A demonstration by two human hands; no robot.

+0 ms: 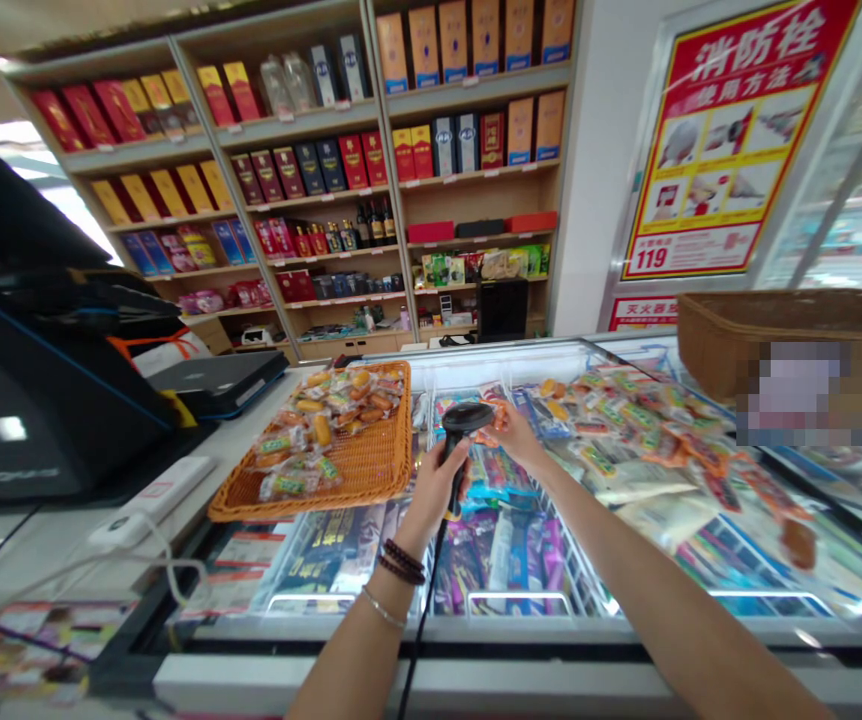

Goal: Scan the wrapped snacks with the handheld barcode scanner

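Back wall: shop shelves (381,110) with boxed goods, mostly red, orange and yellow, plus some bottles.
Right wall: red and yellow poster (731,150) with white Chinese text, photo panels and "119".
Main surface: glass-topped display chest (626,630); wire baskets inside hold colorful packets.
Left hand (442,480): closed around the grip of the black handheld scanner (468,418). Dark beaded bracelet (401,563) and thin silver bracelet (384,608) on that wrist.
Scanner: above the chest, roughly mid-view, handle down, head up. Black cable (420,630) runs from the handle down toward the bottom edge of the view.
Right hand (515,435): fingers mostly closed, pinching a small orange-red packet (492,425) right by the scanner head. Can't tell if packet and scanner touch.
Wicker tray (371,465): left of the hands, overlapping the chest. Wrapped snacks (356,385) piled toward its far side, a few more at its near left; bare weave at near right.
Chest top, right side: loose wrapped packets (633,415) spread out, orange and green labels. Those nearest the right edge are blurred.
Far right: brown basket (716,345), front partly pixelated, contents can't tell.
Left counter: large black terminal (33,390), flat black device (213,382) beside it, white power strip (150,500) nearer the camera with white cables.
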